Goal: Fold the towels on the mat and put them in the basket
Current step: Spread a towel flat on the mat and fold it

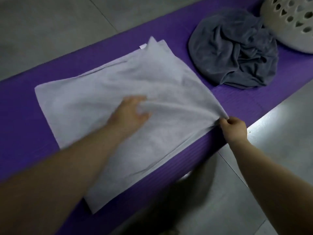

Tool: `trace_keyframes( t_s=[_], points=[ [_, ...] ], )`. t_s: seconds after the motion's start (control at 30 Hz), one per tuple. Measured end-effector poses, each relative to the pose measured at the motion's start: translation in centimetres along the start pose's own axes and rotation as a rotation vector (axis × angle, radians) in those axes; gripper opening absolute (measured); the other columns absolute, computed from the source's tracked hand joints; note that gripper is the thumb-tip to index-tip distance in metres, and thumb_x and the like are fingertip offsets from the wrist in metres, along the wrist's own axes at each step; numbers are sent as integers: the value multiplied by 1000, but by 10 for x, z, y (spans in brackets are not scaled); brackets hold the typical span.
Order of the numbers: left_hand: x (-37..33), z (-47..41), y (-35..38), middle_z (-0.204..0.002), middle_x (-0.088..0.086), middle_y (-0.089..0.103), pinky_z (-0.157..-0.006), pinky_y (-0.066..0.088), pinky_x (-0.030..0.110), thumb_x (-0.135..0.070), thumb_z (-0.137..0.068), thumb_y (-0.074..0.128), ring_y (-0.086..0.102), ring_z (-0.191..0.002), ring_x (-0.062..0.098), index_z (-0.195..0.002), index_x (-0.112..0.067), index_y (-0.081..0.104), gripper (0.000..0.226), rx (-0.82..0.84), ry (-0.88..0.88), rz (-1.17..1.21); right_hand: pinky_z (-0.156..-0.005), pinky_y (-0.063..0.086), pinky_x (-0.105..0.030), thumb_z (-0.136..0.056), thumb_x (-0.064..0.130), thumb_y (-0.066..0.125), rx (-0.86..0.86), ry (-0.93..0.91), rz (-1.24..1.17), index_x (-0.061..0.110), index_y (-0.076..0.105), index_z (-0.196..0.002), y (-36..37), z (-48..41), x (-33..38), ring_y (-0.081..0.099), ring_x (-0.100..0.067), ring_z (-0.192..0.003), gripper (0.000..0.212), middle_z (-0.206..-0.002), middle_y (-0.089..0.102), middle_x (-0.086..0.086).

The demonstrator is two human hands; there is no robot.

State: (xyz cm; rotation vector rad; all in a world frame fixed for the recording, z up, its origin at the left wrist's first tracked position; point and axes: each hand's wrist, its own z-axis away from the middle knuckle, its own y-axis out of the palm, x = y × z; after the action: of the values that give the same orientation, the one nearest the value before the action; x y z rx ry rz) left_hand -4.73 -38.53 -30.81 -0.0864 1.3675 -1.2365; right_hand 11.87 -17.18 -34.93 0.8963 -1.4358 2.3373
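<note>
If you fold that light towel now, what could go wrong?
The right hand pinches only one corner of the light towel, so the corner might slip out. The left hand is on the wrinkled middle, so the fold could come out crooked.

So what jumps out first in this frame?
A pale grey cloth towel lies spread over the purple ribbed mat at centre, the right hand pinching its near right corner while the blurred left hand rests on its middle. Beyond it, upper right, a crumpled dark grey towel sits on the mat beside a white perforated basket.
</note>
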Motion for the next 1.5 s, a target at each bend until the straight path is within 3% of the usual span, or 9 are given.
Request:
trace_keyframes(
  t_s=[0.23,0.47,0.67,0.83,1.0,1.17,1.3,1.4,1.5],
  points=[
    [97,128,48,-107,-6,50,-64,54,34,-58,-55,64,55,-92,14,-102,-28,50,58,146,269,-449,-57,39,-19,-85,21,57,-33,174,-118,6,56,-67,12,-14,-4,43,-17,-61,24,-57,42,-1],
    [118,145,56,-73,-2,67,-54,51,30,-22,-48,86,52,-76,13,-93,-24,45,60,-27,404,-496,-74,38,-29,-87,25,58,-86,158,56,-5,60,-109,11,-17,-4,57,-27,-90,38,-89,54,-18],
    [124,149,49,-63,2,63,-53,50,32,-3,-43,78,59,-60,21,-76,-14,60,39,-35,371,-601,-61,52,-44,-72,7,38,-136,-864,899,-3,62,-75,22,-9,-7,64,-38,-67,27,-81,64,-25],
    [117,145,12,-50,2,55,-31,32,22,11,-26,83,51,-36,20,-62,-8,61,47,58,267,-681,-70,47,-64,-72,9,33,168,-861,1180,-7,64,-85,3,-14,-10,67,-43,-73,37,-90,68,-26],
    [108,118,-56,-56,15,52,-41,27,15,-2,-64,62,51,-38,30,-64,0,61,3,-85,157,-804,-110,22,-44,-88,11,45,174,-796,1230,0,49,-124,6,-18,17,54,-36,-112,38,-130,49,-20],
    [74,82,-113,-112,6,53,-81,45,38,-11,-93,39,55,-95,29,-112,-16,55,25,-72,-170,-544,-115,9,-41,-85,46,50,249,-633,1443,14,30,-138,7,-4,35,37,-21,-130,64,-142,36,-6],
    [58,75,-134,-73,-7,52,-59,35,29,-5,-90,44,48,-65,15,-87,-21,57,22,-175,-96,-298,-110,22,-44,-88,37,50,168,-636,1401,9,42,-130,7,6,28,49,-26,-121,51,-131,49,-11],
    [57,76,-155,-72,-5,57,-51,45,21,3,-88,44,52,-60,10,-71,-29,54,37,-193,-66,-137,-71,53,-48,-72,12,43,26,-876,1185,-3,67,-78,13,13,19,66,-33,-62,29,-72,68,-20],
    [65,78,-178,-72,6,58,-41,43,5,8,-88,41,57,-50,9,-72,-26,57,40,-239,-53,-60,-55,53,-35,-63,16,34,71,-934,1076,3,67,-61,13,27,29,63,-27,-48,36,-56,66,-12]
  ],
)
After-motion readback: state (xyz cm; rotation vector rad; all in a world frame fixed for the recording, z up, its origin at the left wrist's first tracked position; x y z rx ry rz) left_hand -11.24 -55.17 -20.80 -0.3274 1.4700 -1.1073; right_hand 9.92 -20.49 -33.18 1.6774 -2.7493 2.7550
